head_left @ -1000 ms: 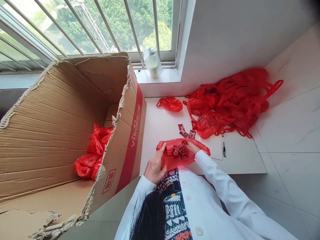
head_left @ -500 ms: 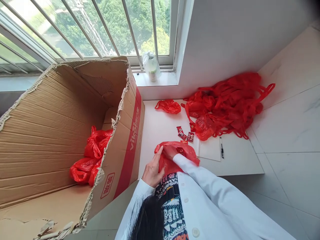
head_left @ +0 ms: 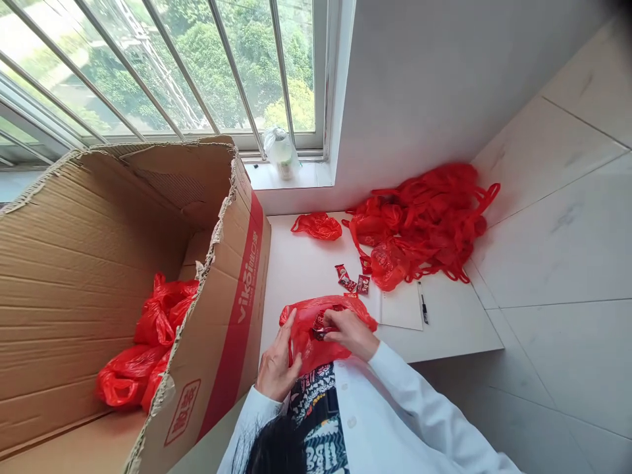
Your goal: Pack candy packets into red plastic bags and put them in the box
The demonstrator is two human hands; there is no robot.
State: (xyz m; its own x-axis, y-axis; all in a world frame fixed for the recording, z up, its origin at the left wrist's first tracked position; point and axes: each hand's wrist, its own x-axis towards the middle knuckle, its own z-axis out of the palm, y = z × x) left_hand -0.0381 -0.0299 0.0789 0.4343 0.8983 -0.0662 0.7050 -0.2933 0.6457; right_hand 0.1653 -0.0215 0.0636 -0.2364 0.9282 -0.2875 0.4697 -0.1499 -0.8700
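A red plastic bag lies opened out at the table's front edge, close against my body. My left hand holds its left side, thumb and fingers at the rim. Over the bag's mouth, my right hand pinches small dark red candy packets between thumb and fingers; I cannot tell how many. Just beyond the bag, several more red candy packets lie loose on the white table.
On the left stands a large cardboard box with tied red bags inside. A heap of red bags, a single red bag, paper and a pen lie on the table. A wrapped cup sits on the sill.
My right hand has come up out of the bag and now shows candy packets in its fingers. The bag's mouth is spread wider. The whole view has shifted a little.
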